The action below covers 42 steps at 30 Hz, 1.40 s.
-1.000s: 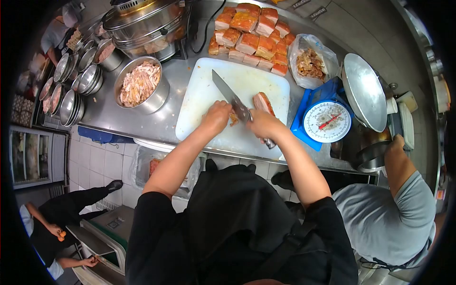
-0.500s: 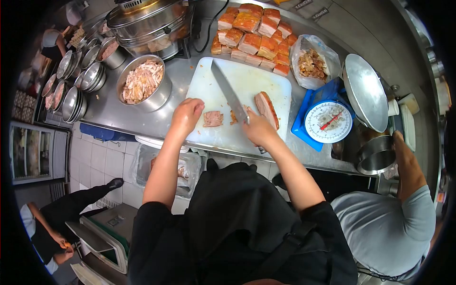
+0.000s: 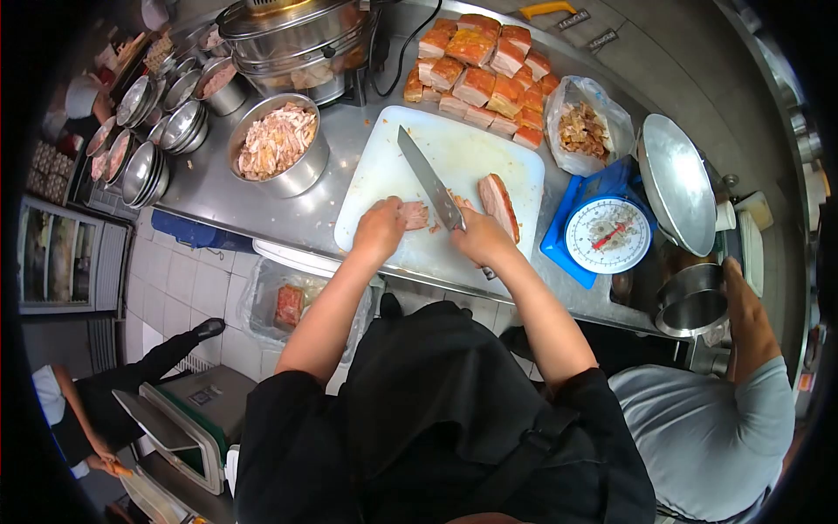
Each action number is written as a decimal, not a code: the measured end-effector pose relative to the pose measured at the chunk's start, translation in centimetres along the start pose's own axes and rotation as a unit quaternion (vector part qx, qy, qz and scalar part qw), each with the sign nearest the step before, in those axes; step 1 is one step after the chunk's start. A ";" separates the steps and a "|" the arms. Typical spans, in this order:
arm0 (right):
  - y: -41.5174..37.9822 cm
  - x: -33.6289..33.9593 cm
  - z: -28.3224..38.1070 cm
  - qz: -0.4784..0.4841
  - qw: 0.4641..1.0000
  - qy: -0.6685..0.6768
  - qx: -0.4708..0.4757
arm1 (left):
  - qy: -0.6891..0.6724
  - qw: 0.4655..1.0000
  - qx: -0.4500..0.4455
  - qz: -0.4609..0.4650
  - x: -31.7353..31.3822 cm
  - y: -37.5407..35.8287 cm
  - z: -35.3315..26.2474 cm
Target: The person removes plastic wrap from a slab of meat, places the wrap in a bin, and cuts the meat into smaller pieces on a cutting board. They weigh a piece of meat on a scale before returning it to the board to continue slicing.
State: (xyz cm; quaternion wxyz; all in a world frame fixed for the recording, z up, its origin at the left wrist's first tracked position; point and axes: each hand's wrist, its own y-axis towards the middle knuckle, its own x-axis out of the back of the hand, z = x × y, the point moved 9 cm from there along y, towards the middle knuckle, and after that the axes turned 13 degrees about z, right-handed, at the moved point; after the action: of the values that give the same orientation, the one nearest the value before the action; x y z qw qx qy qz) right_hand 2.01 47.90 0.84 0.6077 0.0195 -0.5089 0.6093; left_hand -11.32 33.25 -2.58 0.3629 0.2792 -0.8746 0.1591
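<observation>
My right hand [image 3: 482, 237] is wrapped round the handle of a large kitchen knife [image 3: 426, 175]. Its broad blade slants up and left over the white cutting board [image 3: 502, 148]. With curled fingers my left hand [image 3: 379, 232] grips the left end of a small piece of roast pork [image 3: 415, 215], left of the blade. The fingertips are partly hidden. A longer slab of roast pork [image 3: 498, 208] with browned skin lies to the right of the knife. Small meat scraps are near the blade.
Behind the board are stacked roast pork blocks [image 3: 476, 86] and a bag of browned pieces [image 3: 580, 131]. A pot of sliced meat [image 3: 301, 179] stands left, a blue scale [image 3: 572, 214] right. A person in grey [image 3: 698, 428] holds a metal pot [image 3: 691, 301] at right.
My left hand has moved right and down onto the small pork piece, which it was apart from before. My right hand still holds the knife. The whole view has shifted slightly.
</observation>
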 end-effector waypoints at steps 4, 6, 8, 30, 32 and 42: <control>-3.0 2.2 2.7 -0.008 1.000 -0.008 0.006 | -0.008 0.998 0.015 0.063 -1.3 1.1 -1.2; -4.6 3.2 4.6 -0.023 1.000 -0.013 0.014 | 0.014 0.998 0.001 0.060 -1.6 1.4 -1.2; -3.5 2.3 4.4 -0.040 0.999 -0.018 0.022 | 0.016 0.998 -0.003 0.065 -1.7 1.5 -1.0; -0.4 0.2 3.9 -0.009 0.999 -0.027 0.015 | 0.005 0.997 -0.068 -0.020 -1.4 0.6 -0.7; 0.5 -0.4 3.1 -0.008 1.000 -0.028 0.005 | 0.010 0.998 -0.064 -0.015 -1.5 0.7 -0.7; -1.0 0.9 3.6 -0.031 0.999 -0.009 0.037 | -0.055 0.998 -0.023 0.004 -0.2 -0.8 -0.3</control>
State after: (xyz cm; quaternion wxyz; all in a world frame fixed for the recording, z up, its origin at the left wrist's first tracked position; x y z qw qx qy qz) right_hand 0.46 45.96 3.73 0.6206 0.0626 -0.4906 0.6085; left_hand -10.54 32.84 -2.44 0.3200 0.2762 -0.8976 0.1251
